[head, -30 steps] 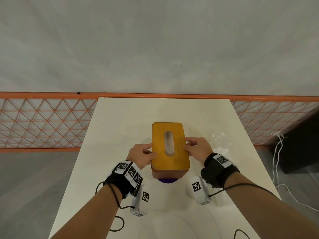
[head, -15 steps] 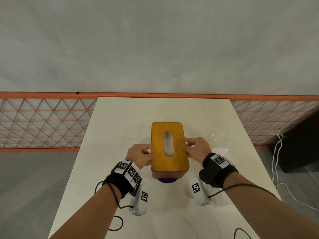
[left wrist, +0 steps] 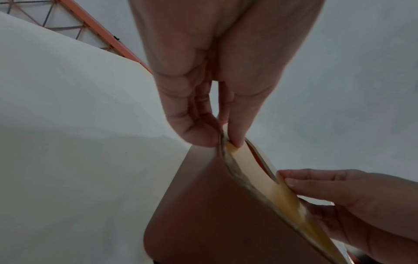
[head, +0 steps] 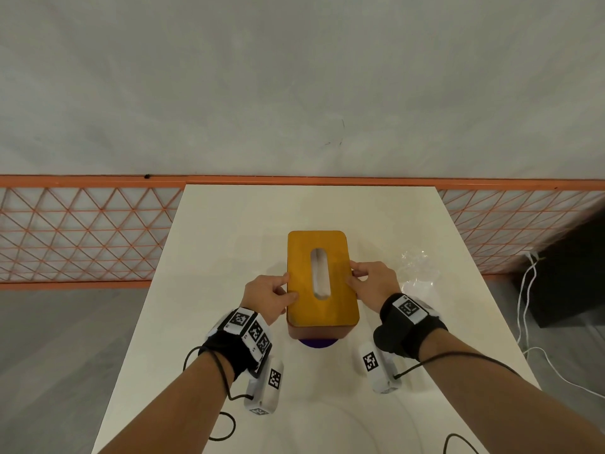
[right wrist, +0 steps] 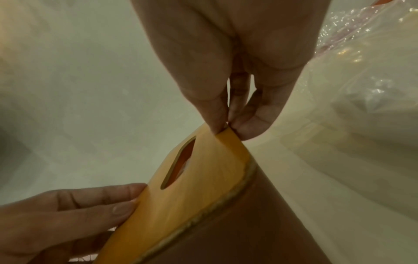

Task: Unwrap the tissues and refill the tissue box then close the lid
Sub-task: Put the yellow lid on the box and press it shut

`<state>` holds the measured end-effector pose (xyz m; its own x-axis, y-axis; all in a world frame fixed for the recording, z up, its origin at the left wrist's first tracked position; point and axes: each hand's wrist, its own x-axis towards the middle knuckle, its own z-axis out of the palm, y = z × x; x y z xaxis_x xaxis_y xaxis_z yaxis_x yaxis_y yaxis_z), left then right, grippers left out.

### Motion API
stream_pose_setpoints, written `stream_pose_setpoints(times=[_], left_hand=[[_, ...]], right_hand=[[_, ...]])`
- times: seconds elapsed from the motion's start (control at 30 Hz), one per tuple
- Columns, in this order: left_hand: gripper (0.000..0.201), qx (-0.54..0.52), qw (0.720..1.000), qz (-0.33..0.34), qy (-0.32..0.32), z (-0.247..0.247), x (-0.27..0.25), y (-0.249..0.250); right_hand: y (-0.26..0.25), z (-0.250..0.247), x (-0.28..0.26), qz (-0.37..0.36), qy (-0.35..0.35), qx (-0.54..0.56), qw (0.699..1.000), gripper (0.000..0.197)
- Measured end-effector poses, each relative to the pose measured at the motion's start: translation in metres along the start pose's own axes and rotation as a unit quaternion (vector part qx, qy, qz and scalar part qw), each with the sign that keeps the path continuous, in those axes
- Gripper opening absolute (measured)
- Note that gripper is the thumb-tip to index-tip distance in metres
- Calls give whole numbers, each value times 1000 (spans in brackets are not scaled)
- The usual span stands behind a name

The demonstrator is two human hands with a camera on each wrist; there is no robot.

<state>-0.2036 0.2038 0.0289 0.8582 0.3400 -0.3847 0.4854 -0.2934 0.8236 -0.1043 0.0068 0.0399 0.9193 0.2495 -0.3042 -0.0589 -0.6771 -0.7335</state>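
Note:
A brown tissue box [head: 319,330] stands mid-table with its orange wooden lid [head: 301,257] lying on top; white tissue shows through the lid's oval slot [head: 320,273]. My left hand [head: 275,294] pinches the lid's left edge, thumb on top and fingers at the rim, as the left wrist view shows at the lid [left wrist: 248,171]. My right hand [head: 366,283] pinches the right edge of the lid [right wrist: 203,175] the same way. In the wrist views the lid's rim sits right along the box wall [left wrist: 203,214].
Crumpled clear plastic wrap [head: 417,267] lies on the white table [head: 229,240] just right of my right hand. A dark blue disc [head: 316,343] peeks from under the box's near end. An orange mesh fence [head: 82,234] runs behind the table; white cables [head: 527,290] hang at the right.
Both hands keep their hold on the lid edges; the lid and box have barely shifted, sitting a touch lower and straighter than a second ago.

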Motion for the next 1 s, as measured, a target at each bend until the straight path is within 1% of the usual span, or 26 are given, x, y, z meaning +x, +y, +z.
stream_pose_setpoints(times=[0.13,0.23,0.33,0.4,0.47,0.53,0.6,0.7,0.77,0.83,0.9,1.0], left_hand=[[53,-49,999,-14,-9,0,-2,-1],[51,-60,998,-11,-19,-1,-3,0],[51,-70,997,-32,-21,-3,0,1],[44,-74,996,-50,-20,-5,2,2],[32,-59,996,-59,-16,-9,5,5],[21,-47,997,-67,-12,-15,11,9],[17,-39,996,-75,-5,-22,21,14],[19,-45,996,-73,10,-30,37,21],[29,-47,996,-76,-5,-33,46,25],[42,-55,994,-85,-42,-32,55,27],[50,-71,989,-98,-87,-29,61,28],[52,-101,980,-102,-137,-25,69,24]], right_hand=[[-2,0,-1,-6,-5,-27,1000,39],[-5,-1,-2,-13,-18,-55,998,36],[-8,-5,2,0,-17,-59,998,33],[-11,-9,12,20,-5,-59,998,20],[-15,-13,23,50,3,-24,998,16],[-20,-15,34,65,-2,14,998,28],[-25,-17,47,62,-13,36,997,38],[-34,-16,65,83,-47,73,993,44],[-38,-15,75,107,-76,98,987,47],[-40,-14,83,125,-110,106,980,48],[-40,-11,87,133,-135,106,976,46],[-36,-9,94,129,-152,103,974,44]])
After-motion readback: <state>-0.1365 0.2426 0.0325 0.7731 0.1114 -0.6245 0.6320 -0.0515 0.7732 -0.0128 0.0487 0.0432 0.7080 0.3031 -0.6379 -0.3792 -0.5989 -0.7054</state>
